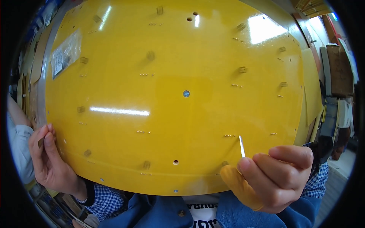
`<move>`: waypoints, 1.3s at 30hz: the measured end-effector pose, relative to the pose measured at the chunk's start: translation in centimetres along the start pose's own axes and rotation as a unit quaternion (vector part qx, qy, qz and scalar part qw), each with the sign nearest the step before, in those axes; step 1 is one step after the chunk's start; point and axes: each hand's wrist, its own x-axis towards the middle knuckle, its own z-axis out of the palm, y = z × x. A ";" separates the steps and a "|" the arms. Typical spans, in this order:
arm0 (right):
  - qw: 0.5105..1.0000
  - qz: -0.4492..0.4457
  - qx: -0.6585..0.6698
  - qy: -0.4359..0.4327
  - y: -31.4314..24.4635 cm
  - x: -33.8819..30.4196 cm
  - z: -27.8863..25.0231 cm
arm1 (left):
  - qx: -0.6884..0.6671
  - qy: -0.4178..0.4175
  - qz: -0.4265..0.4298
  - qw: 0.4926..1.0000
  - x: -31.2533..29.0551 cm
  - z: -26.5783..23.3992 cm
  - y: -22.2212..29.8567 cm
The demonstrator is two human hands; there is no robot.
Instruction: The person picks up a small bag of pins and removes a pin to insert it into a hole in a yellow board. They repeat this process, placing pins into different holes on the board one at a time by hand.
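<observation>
The board [207, 114] is laid out before the person and fills most of the view, its near edge close to the jacket [152, 211]. A slim pointed tool [242, 146] is clamped in the right hand [281, 176], with its tip brought just beside the end of a short row of pins [229, 135] in the board's lower right part; whether a pin is touched cannot be told. The left hand [55, 163] is held at the board's left edge, thumb and fingertips brought together on a small brown piece [41, 142], whose kind cannot be made out. Since the tool is gripped well back from its point, a small roll of the fingers could be magnified at the tip, and a neighbouring pin might be bent or the yellow surface scratched. The yellow cover [236, 186] on one digit is judged likely to dull feel, so that too much force could be applied unnoticed. Nearer pins [146, 174] could be knocked by the wrist or sleeve [318, 178] if the arm were lowered. The piece, being held only by the fingertips, could be dropped over the edge if the pinch were slackened. By glare on the glossy surface, fine pins could be hidden and misjudged; the bag [66, 55] could be slid off by a tilt.
</observation>
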 end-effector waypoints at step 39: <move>0.958 0.003 0.279 -0.061 5.4 0.9 -1.2 | 0.045 0.020 -0.059 0.997 -0.7 -0.4 0.9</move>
